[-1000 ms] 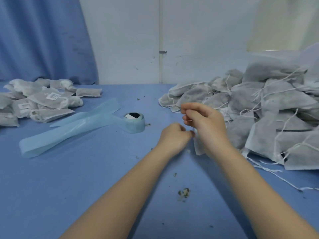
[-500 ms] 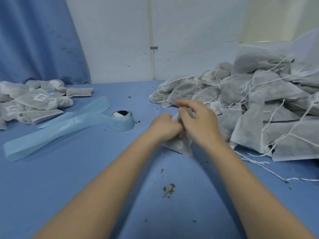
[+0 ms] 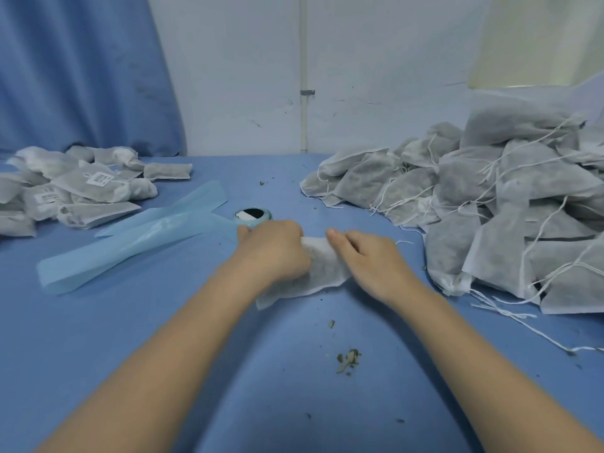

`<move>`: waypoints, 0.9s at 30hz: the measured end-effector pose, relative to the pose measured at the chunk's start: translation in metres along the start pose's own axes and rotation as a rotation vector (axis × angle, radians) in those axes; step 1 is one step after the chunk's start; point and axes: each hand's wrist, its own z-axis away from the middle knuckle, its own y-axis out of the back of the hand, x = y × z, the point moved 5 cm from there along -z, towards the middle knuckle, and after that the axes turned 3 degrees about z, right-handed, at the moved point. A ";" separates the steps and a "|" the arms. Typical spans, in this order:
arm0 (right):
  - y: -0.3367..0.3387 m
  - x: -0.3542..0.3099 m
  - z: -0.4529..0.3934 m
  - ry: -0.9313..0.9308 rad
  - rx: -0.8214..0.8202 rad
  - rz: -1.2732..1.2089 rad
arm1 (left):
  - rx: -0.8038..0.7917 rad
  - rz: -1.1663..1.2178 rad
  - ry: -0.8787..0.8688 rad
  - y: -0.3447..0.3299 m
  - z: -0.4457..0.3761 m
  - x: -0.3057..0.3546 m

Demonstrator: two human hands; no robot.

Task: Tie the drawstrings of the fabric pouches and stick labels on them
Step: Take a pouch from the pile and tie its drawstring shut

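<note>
Pouch point(image 3: 322, 273) on blue table point(image 3: 130, 338) — left hand point(image 3: 274, 253) and right hand point(image 3: 372, 259) each grip it, clamped.

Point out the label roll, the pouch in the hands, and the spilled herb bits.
Label roll point(image 3: 252, 214): head view, on its dark core.
Held pouch point(image 3: 322, 271): head view, fabric between both hands.
Herb bits point(image 3: 348, 358): head view, largest clump.

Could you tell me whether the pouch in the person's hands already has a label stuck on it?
No, the pouch held between the left hand and right hand shows only plain white fabric.
</note>
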 end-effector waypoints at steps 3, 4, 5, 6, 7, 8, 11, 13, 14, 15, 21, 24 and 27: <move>-0.007 -0.005 -0.001 0.030 -0.007 0.065 | 0.035 0.073 -0.182 -0.011 0.002 0.009; -0.008 -0.006 -0.001 0.027 -0.003 0.053 | 0.023 0.168 -0.257 -0.016 0.004 0.015; -0.008 -0.006 -0.001 0.022 0.006 0.029 | 0.017 0.250 -0.311 -0.020 0.005 0.020; -0.008 -0.006 -0.001 0.023 0.018 0.008 | 0.026 0.297 -0.341 -0.024 0.005 0.023; -0.008 -0.006 0.000 0.027 0.033 -0.006 | 0.047 0.316 -0.352 -0.028 0.004 0.025; -0.007 -0.006 0.000 0.030 0.051 -0.019 | 0.067 0.331 -0.350 -0.031 0.003 0.025; -0.004 -0.006 0.000 0.030 0.097 -0.027 | 0.093 0.392 -0.309 -0.037 0.002 0.020; -0.002 -0.005 0.000 0.026 0.113 0.007 | 0.152 0.318 -0.311 -0.037 0.005 0.016; 0.000 -0.005 0.000 0.022 0.120 0.027 | 0.194 0.254 -0.321 -0.036 0.007 0.015; 0.002 -0.004 0.000 0.016 0.130 0.034 | 0.232 0.201 -0.328 -0.034 0.009 0.015; 0.008 -0.003 0.001 -0.040 0.158 -0.072 | 0.347 0.268 -0.282 -0.021 0.014 0.005; 0.008 -0.006 0.004 -0.061 0.137 -0.121 | 0.341 0.270 -0.240 -0.019 0.013 -0.003; 0.009 -0.006 0.004 -0.082 0.119 -0.128 | 0.314 0.261 -0.291 -0.019 0.012 -0.007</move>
